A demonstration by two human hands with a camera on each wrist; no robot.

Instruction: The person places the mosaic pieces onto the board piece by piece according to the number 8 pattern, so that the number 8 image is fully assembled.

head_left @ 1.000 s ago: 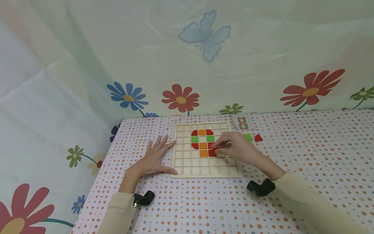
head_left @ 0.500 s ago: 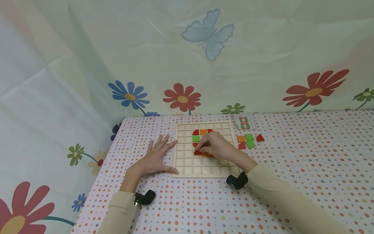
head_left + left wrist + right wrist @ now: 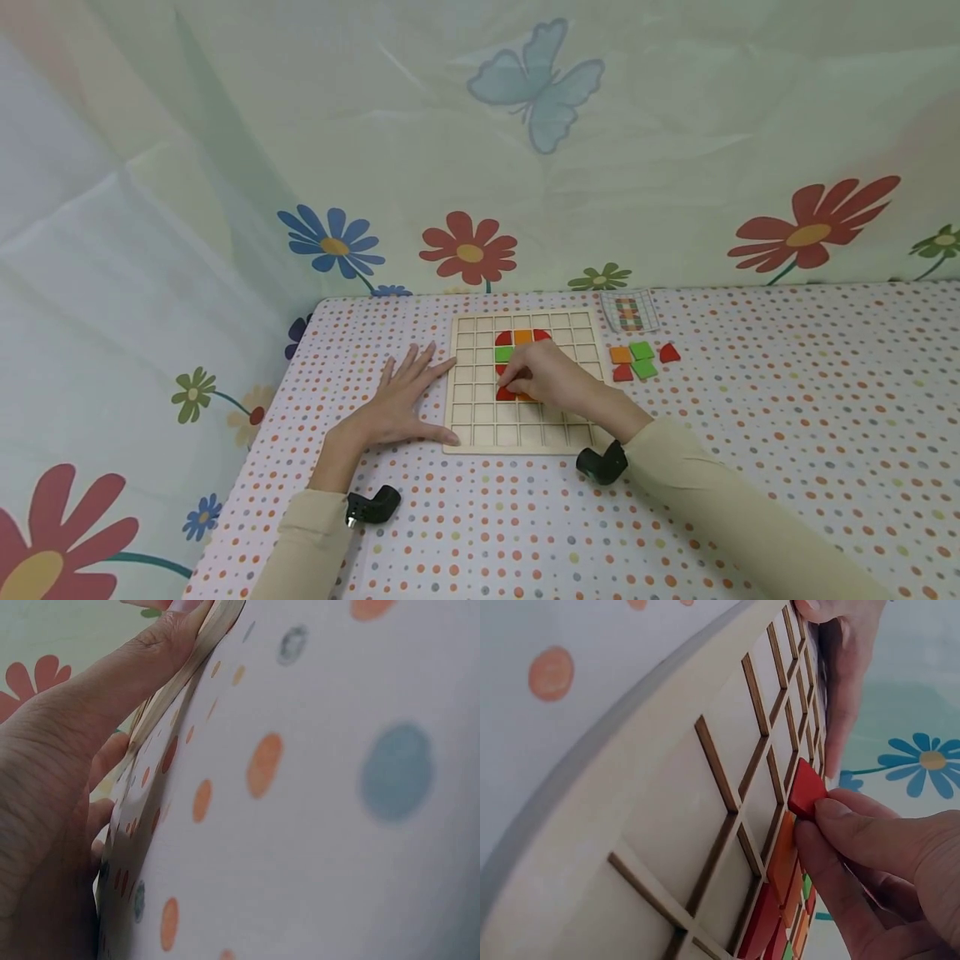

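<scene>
A wooden grid board lies on the table with red, orange and green tiles set in its middle cells. My right hand is over the board, thumb and fingertips pinching a red tile with a curved side. In the right wrist view that tile sits at a cell beside an orange tile. A green tile shows left of the hand, which covers part of the pattern. Fingers spread, my left hand rests on the table, thumb and index fingertip at the board's left edge.
Right of the board lie loose tiles: an orange square, two green squares and two red curved tiles. Behind them is a pattern card. A flowered cloth hangs at the table's far edge.
My right hand has moved left across the board, from a red tile on the pattern's right to the red tile at its left. The loose tiles have come into view. My left hand stays put.
</scene>
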